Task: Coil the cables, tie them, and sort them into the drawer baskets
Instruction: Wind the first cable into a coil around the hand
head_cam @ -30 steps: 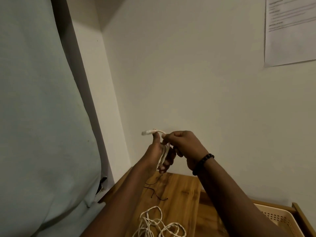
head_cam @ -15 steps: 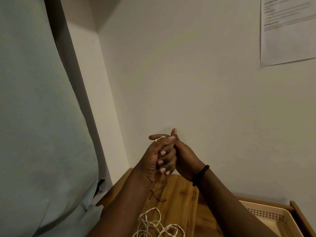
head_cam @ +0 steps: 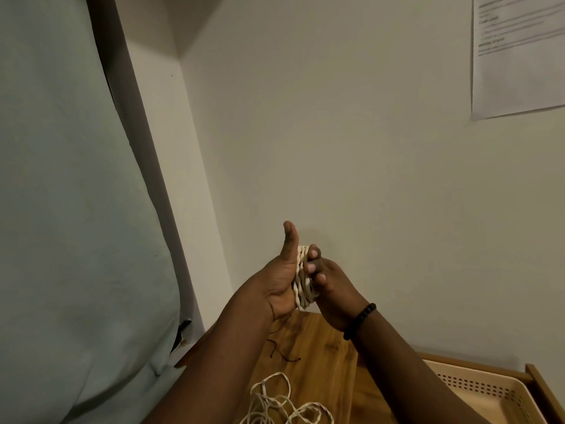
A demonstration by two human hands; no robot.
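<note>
The small bundle of twisted cream cable (head_cam: 301,278) sits up in the air, above the back edge of the brown wooden top (head_cam: 318,353); the left hand (head_cam: 281,286) holds it against the palm, thumb straight up; the right hand (head_cam: 331,289) pinches its other side with bent fingers; I think it helps to keep the loops flat and snug, so none slip out; more loose cream cable (head_cam: 281,405) lies at the front edge, and the tan plastic basket with little holes (head_cam: 489,393) waits in the right corner.

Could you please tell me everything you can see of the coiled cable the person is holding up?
The coiled cable is off-white and looks twisted or braided, wound into a narrow bundle of several loops standing roughly upright in front of the wall. The left hand holds it against its palm, thumb pointing up, while the right hand grips it from the other side. No tie on it is visible.
</note>
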